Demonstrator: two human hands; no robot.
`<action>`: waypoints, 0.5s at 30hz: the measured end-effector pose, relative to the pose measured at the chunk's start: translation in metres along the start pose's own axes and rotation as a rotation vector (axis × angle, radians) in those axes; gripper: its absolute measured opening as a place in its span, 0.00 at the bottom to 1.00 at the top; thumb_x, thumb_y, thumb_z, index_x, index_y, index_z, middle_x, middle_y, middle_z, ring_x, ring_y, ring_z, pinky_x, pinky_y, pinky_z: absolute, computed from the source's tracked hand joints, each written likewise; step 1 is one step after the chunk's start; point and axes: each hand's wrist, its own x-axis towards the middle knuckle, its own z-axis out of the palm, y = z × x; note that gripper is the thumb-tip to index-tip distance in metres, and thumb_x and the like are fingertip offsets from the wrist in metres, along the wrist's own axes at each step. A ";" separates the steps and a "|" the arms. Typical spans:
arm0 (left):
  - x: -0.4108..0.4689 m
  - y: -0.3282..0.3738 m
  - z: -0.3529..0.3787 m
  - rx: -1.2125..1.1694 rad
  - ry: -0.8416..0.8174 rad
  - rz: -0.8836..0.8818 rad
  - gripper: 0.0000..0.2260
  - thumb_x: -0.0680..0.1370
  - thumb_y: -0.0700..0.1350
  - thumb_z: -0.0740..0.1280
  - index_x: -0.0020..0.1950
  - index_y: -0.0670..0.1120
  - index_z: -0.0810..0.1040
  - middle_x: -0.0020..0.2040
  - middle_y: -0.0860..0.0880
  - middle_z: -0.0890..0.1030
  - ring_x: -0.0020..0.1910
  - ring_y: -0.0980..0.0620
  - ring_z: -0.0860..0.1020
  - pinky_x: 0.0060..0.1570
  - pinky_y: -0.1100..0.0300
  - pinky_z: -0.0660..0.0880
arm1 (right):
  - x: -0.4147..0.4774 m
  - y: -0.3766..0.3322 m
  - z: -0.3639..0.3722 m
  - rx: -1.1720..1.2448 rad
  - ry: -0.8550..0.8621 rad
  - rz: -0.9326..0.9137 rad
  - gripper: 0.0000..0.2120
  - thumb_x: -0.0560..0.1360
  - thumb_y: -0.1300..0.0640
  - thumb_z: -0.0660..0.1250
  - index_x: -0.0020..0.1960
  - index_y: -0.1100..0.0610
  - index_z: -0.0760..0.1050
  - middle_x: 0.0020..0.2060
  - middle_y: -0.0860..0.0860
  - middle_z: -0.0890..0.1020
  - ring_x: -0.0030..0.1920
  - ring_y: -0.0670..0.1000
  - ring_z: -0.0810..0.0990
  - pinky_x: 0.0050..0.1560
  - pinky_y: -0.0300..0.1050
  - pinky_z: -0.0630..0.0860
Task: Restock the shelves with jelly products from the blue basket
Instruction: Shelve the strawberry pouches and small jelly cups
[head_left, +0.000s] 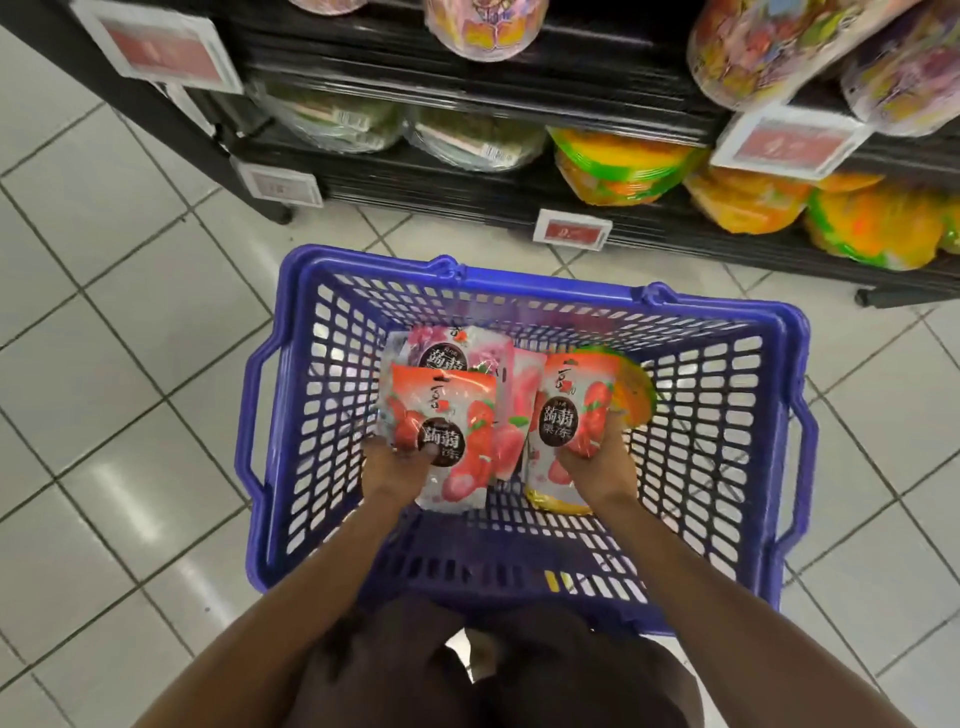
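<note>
Head view.
- Basket (363, 262) on tiled floor (130, 364), just before shelf (441, 187).
- Left hand (387, 465) inside basket: thumb on front of red pack (447, 426), fingers curled behind, grasping lower edge.
- Right hand (597, 467) inside basket: fingers wrapped round lower part of second red pack (571, 410).
- Both packs within basket walls.
- Pink packs (452, 348) and orange pack (631, 389) lie beneath.
- Shelf carries orange bags (623, 166); price tag (571, 228) on front edge.

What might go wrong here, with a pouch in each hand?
The left hand grips the left pouch and the right hand the right pouch only low down; either could slip to the floor. With no hand free, shelving them may knock off the orange bags overhanging the shelf.
</note>
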 end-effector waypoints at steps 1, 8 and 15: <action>-0.002 0.000 -0.002 0.052 -0.020 0.007 0.20 0.72 0.50 0.75 0.54 0.36 0.79 0.47 0.38 0.84 0.47 0.42 0.83 0.48 0.51 0.78 | 0.000 0.000 0.000 0.010 -0.003 0.001 0.34 0.71 0.55 0.75 0.72 0.51 0.62 0.42 0.45 0.81 0.46 0.57 0.83 0.37 0.39 0.66; -0.065 0.027 -0.038 0.013 -0.203 0.165 0.17 0.77 0.55 0.69 0.54 0.42 0.82 0.49 0.44 0.85 0.51 0.44 0.83 0.49 0.57 0.78 | -0.033 -0.020 -0.049 0.436 -0.086 0.176 0.15 0.71 0.62 0.73 0.58 0.61 0.79 0.33 0.46 0.85 0.33 0.45 0.83 0.42 0.44 0.80; -0.202 0.106 -0.129 -0.502 -0.390 0.307 0.13 0.73 0.51 0.70 0.55 0.47 0.80 0.45 0.54 0.85 0.45 0.56 0.82 0.51 0.57 0.78 | -0.155 -0.107 -0.157 1.003 -0.339 0.154 0.07 0.70 0.63 0.68 0.40 0.55 0.85 0.41 0.57 0.85 0.46 0.57 0.84 0.47 0.54 0.82</action>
